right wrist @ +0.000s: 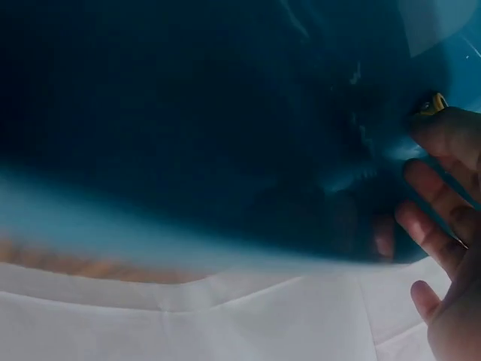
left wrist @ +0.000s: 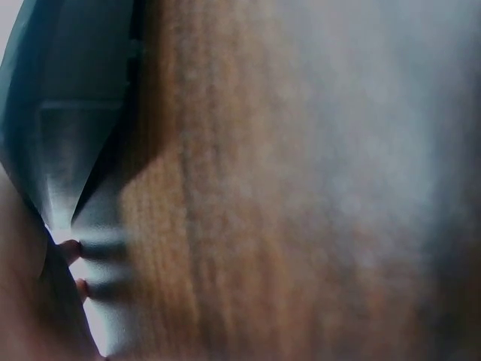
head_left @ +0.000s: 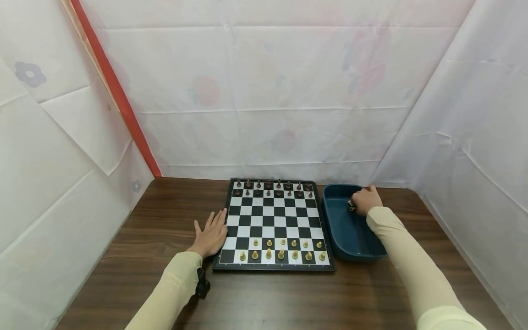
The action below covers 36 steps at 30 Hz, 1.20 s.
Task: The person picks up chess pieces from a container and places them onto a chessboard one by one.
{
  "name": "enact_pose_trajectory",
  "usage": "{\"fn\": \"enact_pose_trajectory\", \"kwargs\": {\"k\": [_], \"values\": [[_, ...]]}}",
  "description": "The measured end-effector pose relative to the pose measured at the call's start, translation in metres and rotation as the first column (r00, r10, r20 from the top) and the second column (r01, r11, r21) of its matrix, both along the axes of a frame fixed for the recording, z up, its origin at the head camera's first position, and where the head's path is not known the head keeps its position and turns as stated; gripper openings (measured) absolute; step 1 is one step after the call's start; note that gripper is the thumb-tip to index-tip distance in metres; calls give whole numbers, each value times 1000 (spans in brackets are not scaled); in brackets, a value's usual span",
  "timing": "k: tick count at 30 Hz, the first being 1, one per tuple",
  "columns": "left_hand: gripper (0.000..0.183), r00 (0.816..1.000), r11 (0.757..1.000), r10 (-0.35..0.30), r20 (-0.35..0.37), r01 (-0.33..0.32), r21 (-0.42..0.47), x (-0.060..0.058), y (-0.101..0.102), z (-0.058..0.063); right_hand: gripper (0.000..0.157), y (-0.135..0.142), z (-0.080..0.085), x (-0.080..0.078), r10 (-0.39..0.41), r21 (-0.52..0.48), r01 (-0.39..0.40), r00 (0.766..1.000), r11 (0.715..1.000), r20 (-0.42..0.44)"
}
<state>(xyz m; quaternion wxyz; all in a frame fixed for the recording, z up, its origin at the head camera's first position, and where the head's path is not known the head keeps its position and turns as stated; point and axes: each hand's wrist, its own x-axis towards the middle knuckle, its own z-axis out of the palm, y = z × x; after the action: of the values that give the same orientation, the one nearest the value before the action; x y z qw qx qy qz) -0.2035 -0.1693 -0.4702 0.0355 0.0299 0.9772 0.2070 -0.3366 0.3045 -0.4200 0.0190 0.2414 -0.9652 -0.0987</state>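
Observation:
My left hand (head_left: 211,237) lies with fairly straight fingers on the left edge of a black-and-white chessboard (head_left: 268,221). Gold chess pieces (head_left: 281,254) stand in two rows near the board's front, and dark red ones (head_left: 268,185) in two rows at its back. The front left corner squares hold no piece. Inside a blue plastic bin (head_left: 338,229) right of the board, my right hand (head_left: 366,200) reaches down at the far right side. Its fingertips pinch a small gold chess piece (right wrist: 434,104) with a dark base, partly hidden by a finger; the other fingers spread loosely.
The board and bin stand close side by side on a brown wooden table (head_left: 268,302). White patterned cloth (head_left: 264,91) hangs behind and along both sides, with a red strip (head_left: 119,96) at the back left corner. A black wrist device (head_left: 202,284) sits on the left sleeve.

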Motion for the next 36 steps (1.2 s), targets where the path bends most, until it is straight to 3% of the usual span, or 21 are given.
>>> {"fn": "enact_pose_trajectory", "kwargs": {"k": [8, 23, 30, 36], "values": [[55, 1000, 1000, 2, 3, -2, -7, 0, 1, 0, 38, 1, -4, -4, -2, 21, 2, 1000, 1000, -20], [55, 1000, 1000, 5, 17, -5, -3, 0, 2, 0, 34, 3, -10, -4, 27, 5, -27, 997, 1000, -74], [55, 1000, 1000, 5, 17, -5, -2, 0, 2, 1, 42, 2, -8, -8, 69, -51, -73, 994, 996, -85], [56, 1000, 1000, 8, 21, -8, -6, 0, 1, 2, 35, -4, 1, -6, 141, -61, -148, 985, 987, -103]]}}
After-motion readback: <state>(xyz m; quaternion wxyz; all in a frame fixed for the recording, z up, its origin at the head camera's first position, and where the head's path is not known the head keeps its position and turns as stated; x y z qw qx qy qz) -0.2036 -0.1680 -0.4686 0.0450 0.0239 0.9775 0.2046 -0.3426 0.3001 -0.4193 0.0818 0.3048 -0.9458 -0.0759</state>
